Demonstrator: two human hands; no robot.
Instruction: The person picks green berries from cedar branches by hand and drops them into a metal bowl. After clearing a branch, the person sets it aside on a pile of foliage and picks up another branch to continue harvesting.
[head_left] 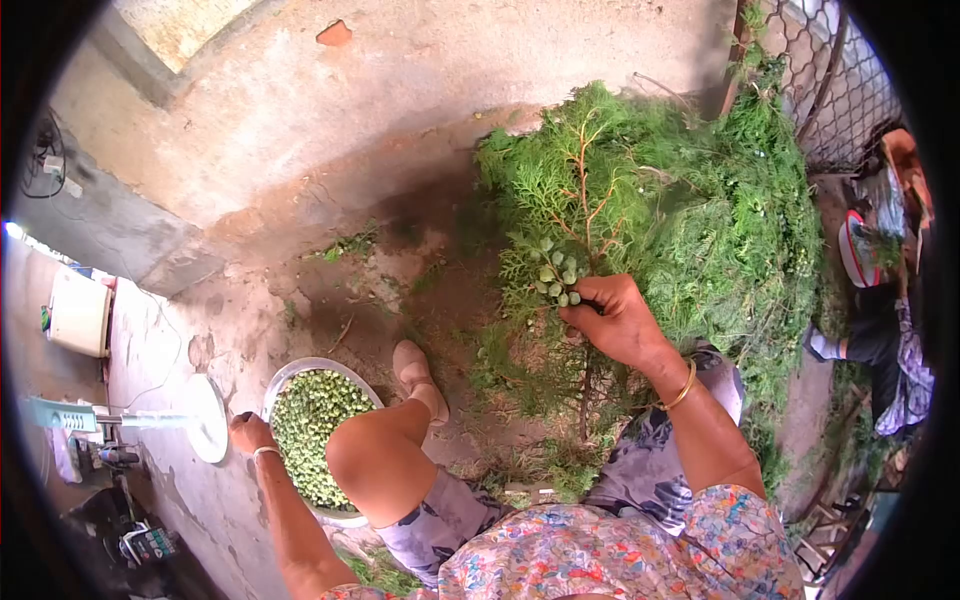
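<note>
My right hand (pixel 618 322) is closed on a leafy evergreen branch (pixel 583 185), at a cluster of round, pale green cones (pixel 557 272). The branch stands up from the hand, with a brownish stem and feathery green foliage. Low on the left, beside the rim of a round metal basin (pixel 283 375), is my left hand (pixel 250 433). Its fingers are curled closed, and whatever they hold is hidden. Small green cones (pixel 318 425) fill the basin, which stands by my bent knee.
A large heap of cut greenery (pixel 740 230) lies against the wall on the right. A white fan-like stand (pixel 207 418) is left of the basin. Another person's leg and shoe (pixel 826 345) show at far right, near a wire mesh (pixel 835 85).
</note>
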